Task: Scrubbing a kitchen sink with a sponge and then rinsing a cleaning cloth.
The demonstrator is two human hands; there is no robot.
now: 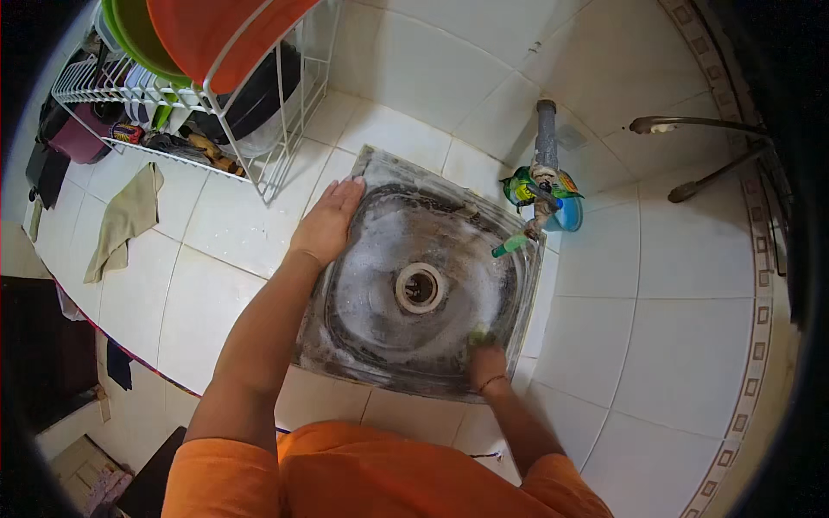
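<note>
Before me a stained metal sink (369, 291) is set into the white tiled counter, with whitish suds smeared over its basin. My left hand (330, 217) rests flat on the sink's left rim, fingers extended, holding nothing. In the lower right of the basin my right hand (487, 368) presses a green scrubbing pad (478, 335) against the wall; the hand is slightly blurred and hides most of the pad. A round drain (420, 289) sits open at the basin's middle. Over the right rim reaches a faucet (537, 223) with a green hose end (510, 245).
A white wire dish rack (249, 158) with an orange basin (214, 39) and dishes stands at the upper left. A beige cloth (129, 220) lies on the counter. Behind the faucet are a green packet (518, 188) and a blue container (570, 215). Metal hooks (699, 123) jut from the right wall.
</note>
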